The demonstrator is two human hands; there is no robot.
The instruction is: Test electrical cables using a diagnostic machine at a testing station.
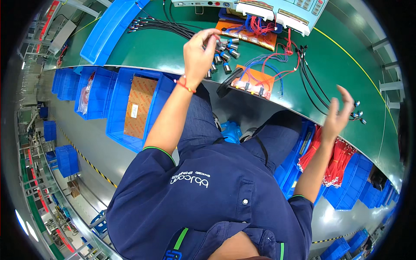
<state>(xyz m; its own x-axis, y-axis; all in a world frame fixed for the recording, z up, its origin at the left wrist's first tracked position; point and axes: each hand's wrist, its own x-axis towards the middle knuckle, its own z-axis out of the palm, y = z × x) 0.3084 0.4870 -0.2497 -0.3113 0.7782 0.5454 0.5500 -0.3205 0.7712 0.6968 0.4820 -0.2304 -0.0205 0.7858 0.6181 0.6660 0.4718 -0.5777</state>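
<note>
My left hand (198, 55) is raised over the green bench (143, 52), thumb and fingertips pinched together. A small reddish, metallic bit shows at the fingertips, too blurred to name. Beside and below those fingers lie several silver cylindrical connectors (226, 56) with blue rings, at the end of a bundle of black cables (167, 27). My right hand (338, 113) hovers at the bench's front edge with fingers apart, holding nothing. Close to it, a few black cables (310, 84) end in metal connectors (358, 114).
A pale blue test instrument (299, 19) stands at the back, wired to an orange board (255, 39). Another orange board (255, 82) sits at the front edge. A blue tray (102, 41) lies at left. Below hang blue bins (117, 108) and red wire bundles (340, 162).
</note>
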